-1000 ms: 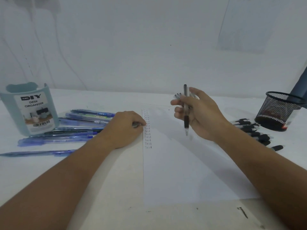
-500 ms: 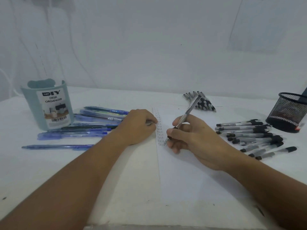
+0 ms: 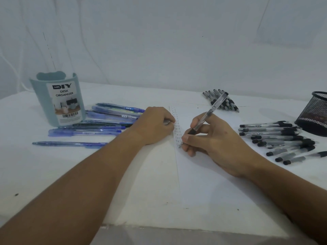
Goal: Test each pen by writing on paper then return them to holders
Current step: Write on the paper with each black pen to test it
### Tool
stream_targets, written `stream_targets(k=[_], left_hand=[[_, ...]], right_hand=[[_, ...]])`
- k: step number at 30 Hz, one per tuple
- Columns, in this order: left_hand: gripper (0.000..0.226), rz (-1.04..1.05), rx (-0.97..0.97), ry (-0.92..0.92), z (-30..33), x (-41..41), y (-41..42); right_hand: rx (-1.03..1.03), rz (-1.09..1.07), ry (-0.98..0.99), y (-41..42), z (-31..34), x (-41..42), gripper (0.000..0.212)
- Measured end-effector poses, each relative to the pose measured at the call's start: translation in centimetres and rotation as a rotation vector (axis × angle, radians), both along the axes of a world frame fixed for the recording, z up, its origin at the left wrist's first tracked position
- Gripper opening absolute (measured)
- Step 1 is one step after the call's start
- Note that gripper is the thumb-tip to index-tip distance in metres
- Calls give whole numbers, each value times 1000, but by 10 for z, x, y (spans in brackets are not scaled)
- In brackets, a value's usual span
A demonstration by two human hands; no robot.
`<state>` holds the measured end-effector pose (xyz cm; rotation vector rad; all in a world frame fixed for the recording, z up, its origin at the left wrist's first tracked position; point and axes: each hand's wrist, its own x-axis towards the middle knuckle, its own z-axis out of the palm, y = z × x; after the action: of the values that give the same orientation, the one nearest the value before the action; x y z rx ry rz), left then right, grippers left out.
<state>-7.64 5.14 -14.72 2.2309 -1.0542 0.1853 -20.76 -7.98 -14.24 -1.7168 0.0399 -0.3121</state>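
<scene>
Right hand: the right hand grasped a clear-barrelled pen with a black grip between thumb and fingers, barrel tilted up and away to the right, tip down on the paper.
Paper: a white sheet of paper lay flat on the white worktop, with a column of small handwritten "Test" words down its left edge; the pen tip met the foot of that column.
Left hand: the left hand rested curled at the sheet's left edge, beside the column; whether it grasped anything could not be told.
Left side: a pale teal plastic holder labelled "DIY Desk Organizer" stood upright, a spread of blue pens lying just to its right, partly hidden by the left hand, and a single blue pen nearer, apart from the rest.
Right side: a row of clear pens with black caps lay beside the sheet, near a black wire-mesh cup cut by the frame edge.
Far side: a small bunch of black-tipped pens lay beyond the sheet, the held pen's upper end crossing in front of it.
</scene>
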Motion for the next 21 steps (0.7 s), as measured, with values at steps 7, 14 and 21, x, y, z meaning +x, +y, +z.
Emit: stream_targets(k=[7, 14, 21], left_hand=[[24, 3, 23, -12, 0, 1, 0], [25, 7, 19, 2, 1, -2, 0], [24, 0, 25, 0, 2, -3, 1]], right_hand=[[-94, -28, 4, 2, -3, 1, 25], [-137, -22, 15, 1, -4, 2, 26], [-110, -27, 19, 0, -3, 2, 25]])
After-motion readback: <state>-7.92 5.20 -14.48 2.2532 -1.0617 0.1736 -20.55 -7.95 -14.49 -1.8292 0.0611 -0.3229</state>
